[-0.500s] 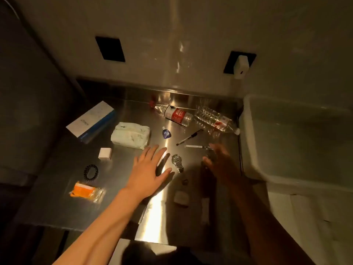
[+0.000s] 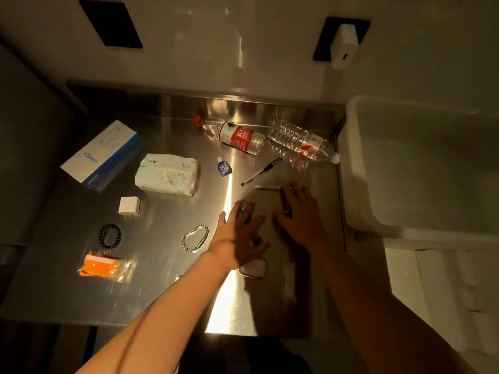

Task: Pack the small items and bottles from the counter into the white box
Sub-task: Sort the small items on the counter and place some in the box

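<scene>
The white box stands empty at the counter's right end. Two clear water bottles lie at the back: one with a red label, one ribbed. My left hand hovers with fingers spread over a silver wristwatch, holding nothing. My right hand lies flat beside it, its fingers on a small dark item in shadow. A pen, a thin white stick and an eye-drop bottle lie just beyond the hands. A silver chain bracelet lies left of my left wrist.
Left half of the steel counter: blue-white carton, tissue pack, white charger cube, black bracelet, orange packet. A small white case sits under my left wrist. Wall behind, with a plugged-in white adapter.
My left hand has slid right, from beside the watch to over it, uncovering the silver chain bracelet. My right hand has settled flat on the dark item.
</scene>
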### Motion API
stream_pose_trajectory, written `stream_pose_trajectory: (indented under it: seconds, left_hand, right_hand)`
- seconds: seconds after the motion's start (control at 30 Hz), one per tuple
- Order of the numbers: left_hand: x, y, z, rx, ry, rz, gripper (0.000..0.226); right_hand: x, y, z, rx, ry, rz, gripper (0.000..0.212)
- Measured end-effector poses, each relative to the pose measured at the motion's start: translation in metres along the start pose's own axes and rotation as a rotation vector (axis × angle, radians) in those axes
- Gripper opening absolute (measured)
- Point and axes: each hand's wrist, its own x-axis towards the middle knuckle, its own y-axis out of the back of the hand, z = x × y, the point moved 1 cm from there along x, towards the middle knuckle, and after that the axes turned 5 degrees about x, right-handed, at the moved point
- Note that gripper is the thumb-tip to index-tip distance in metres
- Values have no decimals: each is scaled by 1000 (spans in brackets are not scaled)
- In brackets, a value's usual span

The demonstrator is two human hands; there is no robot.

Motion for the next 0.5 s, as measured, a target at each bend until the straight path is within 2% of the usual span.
stream_pose_trajectory:
  seconds: [0.07,0.3,0.5]
  left_hand:
    - [-4,-3,-3,-32,-17,68,72]
    - [-28,-15,-23,-126,54,61,65]
    - [-59,-20,-43,-74,83,42,62]
  right_hand:
    - [-9,-9,-3,27,10,24,77]
    - [-32,-34,-34,108,-3,49,73]
    - [-53,-57,-69,166,5,10,68]
